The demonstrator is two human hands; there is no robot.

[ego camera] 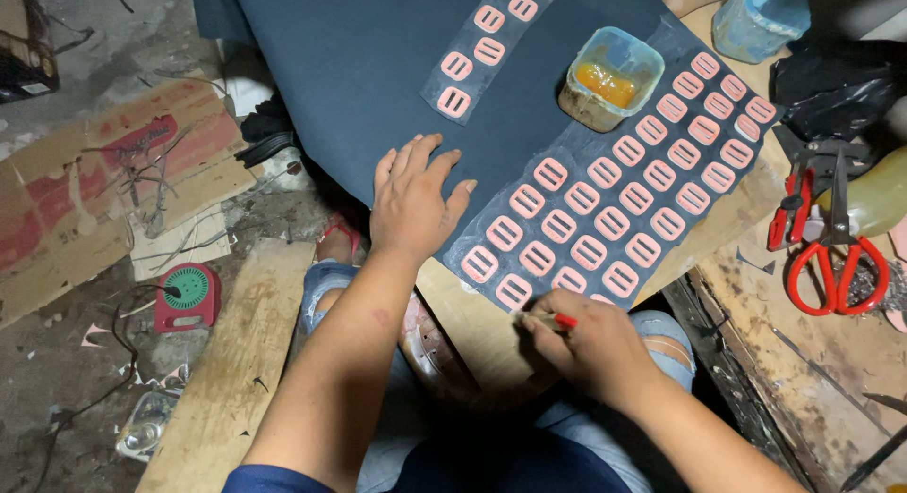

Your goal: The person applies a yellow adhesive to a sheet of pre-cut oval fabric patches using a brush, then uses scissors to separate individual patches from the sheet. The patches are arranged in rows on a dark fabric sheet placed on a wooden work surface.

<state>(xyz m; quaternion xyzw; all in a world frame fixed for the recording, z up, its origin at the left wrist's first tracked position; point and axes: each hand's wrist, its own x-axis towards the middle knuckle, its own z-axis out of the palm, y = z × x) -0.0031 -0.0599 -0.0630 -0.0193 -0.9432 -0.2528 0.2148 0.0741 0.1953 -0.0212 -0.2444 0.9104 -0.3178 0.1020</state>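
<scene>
L hand (411, 202) lay flat, fingers spread, palm pressing dark smooth sheet (378, 68), gripping nothing. R hand (586, 347) pinched thin red-tipped brush (557, 319) at near edge of grey strip (605, 205) w/ rows of pink slotted rectangular buckles (586, 252). Square plastic tub w/ amber glue (609, 77) far. Red scissors (841, 257) right.

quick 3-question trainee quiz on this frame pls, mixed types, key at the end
1. True or false: the left hand rests flat on the dark sheet.
2. The right hand holds: A) red scissors B) a red-tipped brush C) the tub
3. What colour are the slotted pieces laid in rows?

Key: 1 true. 2 B; the brush is pinched by the fingers, while the scissors lie on the bench and the glue tub stands on the sheet. 3 pink.
</scene>
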